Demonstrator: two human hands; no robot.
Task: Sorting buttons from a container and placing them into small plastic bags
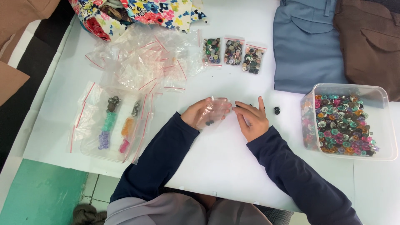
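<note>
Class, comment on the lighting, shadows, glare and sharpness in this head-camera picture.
Head view: even, bright light on the white table; only faint shadows under the left hand and right hand; mild sheen on the empty plastic bags; the buttons in the clear tub look slightly soft.

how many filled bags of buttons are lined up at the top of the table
3. Left bag, middle bag and right bag lie side by side above the hands, beside the pile of empty bags, which may hide more.
</note>
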